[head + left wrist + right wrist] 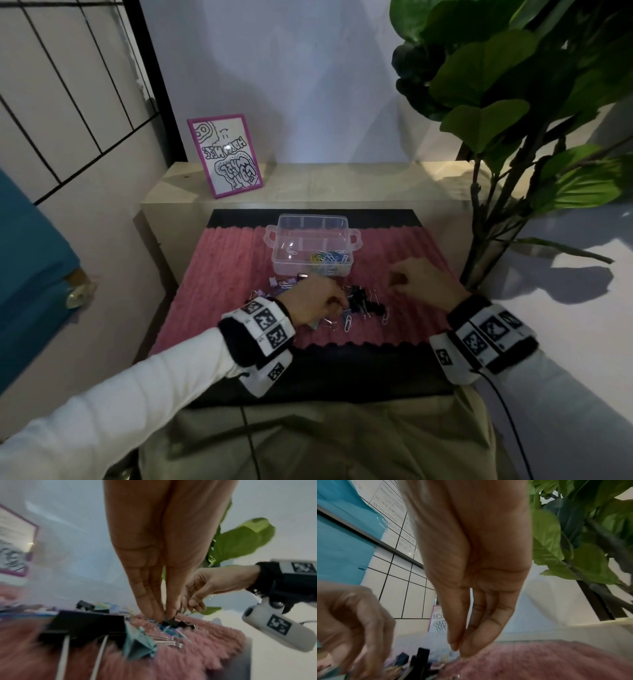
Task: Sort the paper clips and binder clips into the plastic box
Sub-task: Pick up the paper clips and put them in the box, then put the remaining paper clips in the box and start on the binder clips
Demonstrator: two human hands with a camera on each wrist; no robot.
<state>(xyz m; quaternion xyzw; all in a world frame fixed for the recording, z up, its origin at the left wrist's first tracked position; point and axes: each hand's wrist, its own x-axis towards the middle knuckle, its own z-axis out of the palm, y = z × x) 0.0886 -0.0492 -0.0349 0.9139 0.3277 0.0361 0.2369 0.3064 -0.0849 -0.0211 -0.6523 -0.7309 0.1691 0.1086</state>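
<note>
Down on the pink mat [404,308], the left hand [313,299] pinches a small black binder clip [169,622], seemingly lying crosswise, from the pile before the plastic box [311,248], long side facing the person, while the right hand [419,279] hovers, fingertips pinched on nothing.

Pink ribbed mat [394,329]; black binder clips [359,301]; clear plastic box [310,246].

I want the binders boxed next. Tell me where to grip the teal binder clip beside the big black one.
Pinch the teal binder clip across its folded body from above. It lies on its side on the pink mat, wire handles flat and pointing right, too thin to catch easily.
</note>
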